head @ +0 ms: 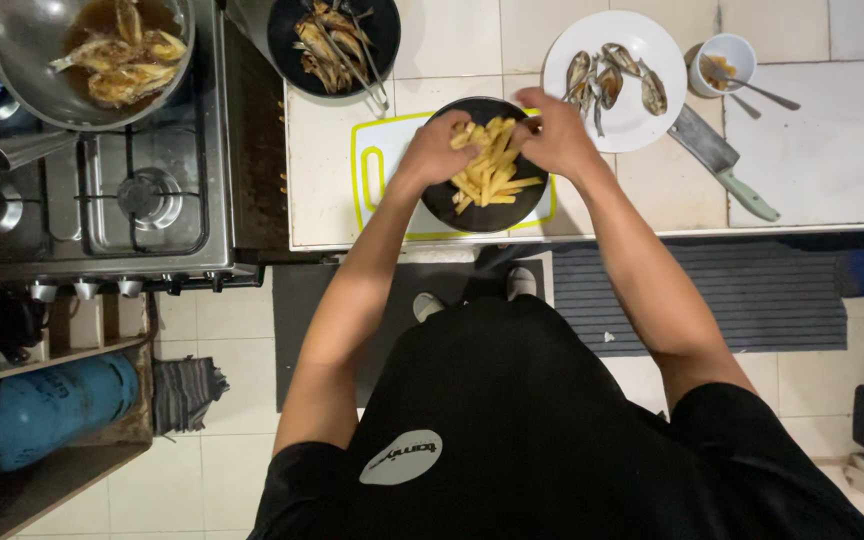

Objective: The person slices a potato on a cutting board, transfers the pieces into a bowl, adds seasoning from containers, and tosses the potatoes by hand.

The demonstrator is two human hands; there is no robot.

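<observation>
Both hands in the fries!
Pale yellow potato sticks heap on a black plate atop the cutting board; left hand and right hand, fingers curled, pinch sticks.

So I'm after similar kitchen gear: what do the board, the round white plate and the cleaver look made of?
Board: likely plastic, matte white with a yellow-green rim. Plate: probably glazed ceramic, smooth and glossy. Cleaver: grey metal blade, pale green handle, maybe plastic.
</observation>
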